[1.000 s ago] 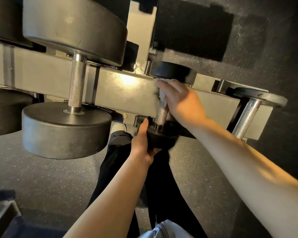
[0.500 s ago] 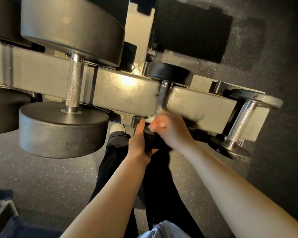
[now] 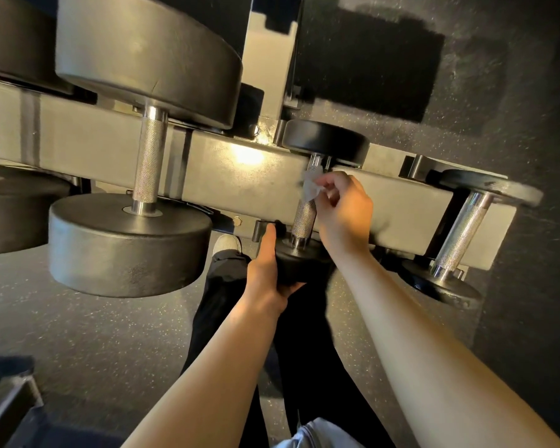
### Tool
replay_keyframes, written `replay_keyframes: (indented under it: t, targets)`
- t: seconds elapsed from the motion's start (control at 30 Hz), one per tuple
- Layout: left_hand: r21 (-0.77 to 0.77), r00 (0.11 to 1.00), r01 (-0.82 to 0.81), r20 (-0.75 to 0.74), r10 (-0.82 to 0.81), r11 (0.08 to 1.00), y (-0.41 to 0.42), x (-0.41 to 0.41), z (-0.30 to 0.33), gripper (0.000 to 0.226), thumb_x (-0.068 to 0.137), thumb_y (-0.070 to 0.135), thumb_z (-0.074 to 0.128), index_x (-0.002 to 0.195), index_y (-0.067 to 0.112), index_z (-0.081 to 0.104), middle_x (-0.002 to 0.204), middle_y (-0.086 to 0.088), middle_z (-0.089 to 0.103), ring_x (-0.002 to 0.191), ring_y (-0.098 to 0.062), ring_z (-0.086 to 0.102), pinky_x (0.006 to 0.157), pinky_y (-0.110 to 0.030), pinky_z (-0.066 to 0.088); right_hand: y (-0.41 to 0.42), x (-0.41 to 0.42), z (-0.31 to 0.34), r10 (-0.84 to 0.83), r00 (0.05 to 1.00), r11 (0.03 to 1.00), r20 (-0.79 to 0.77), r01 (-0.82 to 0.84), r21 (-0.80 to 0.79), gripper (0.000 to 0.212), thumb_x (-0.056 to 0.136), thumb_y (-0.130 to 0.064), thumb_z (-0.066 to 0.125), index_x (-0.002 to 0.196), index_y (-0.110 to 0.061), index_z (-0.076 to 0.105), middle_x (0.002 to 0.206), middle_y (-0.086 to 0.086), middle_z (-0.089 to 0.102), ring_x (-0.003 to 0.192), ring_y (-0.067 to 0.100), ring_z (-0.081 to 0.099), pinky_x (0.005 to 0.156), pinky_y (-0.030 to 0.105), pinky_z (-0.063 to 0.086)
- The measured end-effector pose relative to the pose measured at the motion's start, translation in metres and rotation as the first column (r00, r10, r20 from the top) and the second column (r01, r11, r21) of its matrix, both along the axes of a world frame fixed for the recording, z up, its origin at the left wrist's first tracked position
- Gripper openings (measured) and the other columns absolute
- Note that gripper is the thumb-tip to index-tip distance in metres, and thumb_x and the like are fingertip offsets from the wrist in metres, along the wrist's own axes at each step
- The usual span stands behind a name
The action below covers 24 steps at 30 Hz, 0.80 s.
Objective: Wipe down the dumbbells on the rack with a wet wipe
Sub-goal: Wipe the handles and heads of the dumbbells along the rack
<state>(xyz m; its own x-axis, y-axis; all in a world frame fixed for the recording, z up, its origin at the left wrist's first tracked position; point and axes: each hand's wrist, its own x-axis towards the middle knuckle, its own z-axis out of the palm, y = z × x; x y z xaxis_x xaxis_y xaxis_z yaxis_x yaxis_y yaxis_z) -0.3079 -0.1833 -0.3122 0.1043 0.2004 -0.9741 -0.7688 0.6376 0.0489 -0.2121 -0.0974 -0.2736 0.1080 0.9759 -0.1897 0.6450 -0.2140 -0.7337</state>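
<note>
A small black dumbbell (image 3: 325, 142) with a knurled steel handle lies across the grey rack beam (image 3: 240, 185) near the middle. My right hand (image 3: 343, 211) pinches a white wet wipe (image 3: 311, 185) against the upper part of that handle. My left hand (image 3: 265, 270) grips the dumbbell's near head from the left side, thumb pointing up. A big dumbbell (image 3: 126, 240) sits to the left and a small chrome-handled one (image 3: 463, 234) to the right.
A further large dumbbell head (image 3: 10, 215) shows at the left edge. The floor (image 3: 94, 334) is dark speckled rubber. My dark-trousered legs and one shoe (image 3: 227, 244) stand under the rack. A metal frame corner (image 3: 7, 402) is at the bottom left.
My right hand has slid the wipe from the near end of the handle back up toward the far head. My left hand has kept its hold on the near head.
</note>
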Motion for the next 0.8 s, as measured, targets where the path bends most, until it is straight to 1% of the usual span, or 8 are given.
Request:
replay_keyframes:
  t: [0.17, 0.33, 0.43, 0.5, 0.57, 0.63, 0.73, 0.8]
  targets:
    - [0.007, 0.999, -0.038, -0.019, 0.039, 0.999, 0.003, 0.001, 0.010, 0.079, 0.064, 0.062, 0.069, 0.126, 0.013, 0.061, 0.117, -0.017, 0.068, 0.108, -0.036, 0.066, 0.090, -0.053, 0.054, -0.012, 0.010, 0.010, 0.138, 0.989, 0.952, -0.056, -0.149, -0.269, 0.007, 0.086, -0.011, 0.066, 0.085, -0.018, 0.067, 0.082, -0.004, 0.063, 0.068, 0.005, 0.054, 0.061, 0.003, 0.041]
    - [0.032, 0.998, 0.057, 0.029, -0.058, 0.998, 0.007, -0.002, 0.030, 0.082, 0.076, 0.070, 0.055, 0.132, 0.011, 0.056, 0.115, -0.012, 0.067, 0.083, -0.027, 0.068, 0.047, -0.030, 0.054, -0.029, 0.010, 0.018, 0.313, 0.949, 0.868, 0.016, -0.280, -0.410, 0.011, 0.083, -0.010, 0.067, 0.093, -0.007, 0.073, 0.098, 0.009, 0.070, 0.093, 0.025, 0.063, 0.073, 0.017, 0.036]
    - [-0.039, 0.979, 0.178, -0.097, -0.181, 0.983, 0.007, -0.008, 0.048, 0.066, 0.088, 0.067, 0.046, 0.124, 0.013, 0.057, 0.107, -0.012, 0.067, 0.079, -0.024, 0.065, 0.052, -0.029, 0.053, -0.020, 0.008, 0.039, 0.030, 0.992, 0.862, -0.124, -0.089, -0.498, 0.005, 0.084, -0.013, 0.069, 0.086, -0.017, 0.068, 0.087, 0.002, 0.066, 0.085, 0.019, 0.061, 0.074, 0.023, 0.044]
    - [-0.103, 0.928, 0.278, -0.228, -0.295, 0.955, 0.001, -0.016, 0.063, 0.055, 0.093, 0.059, 0.048, 0.123, 0.013, 0.054, 0.102, -0.012, 0.066, 0.075, -0.025, 0.063, 0.057, -0.029, 0.053, -0.019, 0.004, 0.065, -0.203, 0.931, 0.834, -0.304, 0.002, -0.551, 0.008, 0.086, -0.009, 0.066, 0.086, -0.016, 0.062, 0.080, -0.002, 0.060, 0.072, 0.014, 0.057, 0.063, 0.020, 0.045]
    - [-0.141, 0.747, 0.474, -0.457, -0.482, 0.869, -0.012, -0.027, 0.085, 0.050, 0.092, 0.049, 0.057, 0.128, 0.015, 0.051, 0.112, -0.008, 0.065, 0.094, -0.025, 0.065, 0.078, -0.038, 0.056, -0.025, 0.000, 0.095, -0.345, 0.828, 0.787, -0.443, -0.002, -0.617, 0.005, 0.091, -0.006, 0.060, 0.089, -0.011, 0.060, 0.073, 0.000, 0.056, 0.053, 0.010, 0.048, 0.046, 0.017, 0.037]
    - [-0.016, 0.644, 0.571, -0.612, -0.459, 0.821, -0.020, -0.039, 0.121, 0.048, 0.091, 0.041, 0.062, 0.132, 0.018, 0.050, 0.115, -0.001, 0.063, 0.103, -0.018, 0.062, 0.092, -0.040, 0.053, -0.033, -0.006, 0.125, -0.349, 0.790, 0.758, -0.504, -0.078, -0.648, 0.007, 0.093, -0.008, 0.056, 0.096, -0.004, 0.061, 0.070, 0.002, 0.053, 0.045, 0.009, 0.042, 0.044, 0.018, 0.031]
    - [0.298, 0.763, 0.555, -0.556, -0.332, 0.776, -0.018, -0.059, 0.184, 0.044, 0.085, 0.040, 0.062, 0.125, 0.023, 0.055, 0.113, 0.002, 0.065, 0.100, -0.010, 0.063, 0.082, -0.028, 0.053, -0.044, -0.020, 0.159, -0.197, 0.828, 0.777, -0.525, -0.194, -0.599, 0.011, 0.095, -0.014, 0.053, 0.096, -0.009, 0.063, 0.067, 0.002, 0.055, 0.049, 0.009, 0.046, 0.047, 0.021, 0.033]
    - [0.406, 0.810, 0.517, -0.517, -0.278, 0.753, -0.013, -0.076, 0.214, 0.035, 0.078, 0.034, 0.067, 0.110, 0.019, 0.065, 0.103, -0.005, 0.070, 0.094, -0.017, 0.066, 0.083, -0.033, 0.054, -0.046, -0.037, 0.178, -0.156, 0.834, 0.799, -0.530, -0.209, -0.564, 0.012, 0.096, -0.017, 0.052, 0.090, -0.014, 0.062, 0.067, 0.001, 0.057, 0.052, 0.011, 0.048, 0.046, 0.020, 0.034]
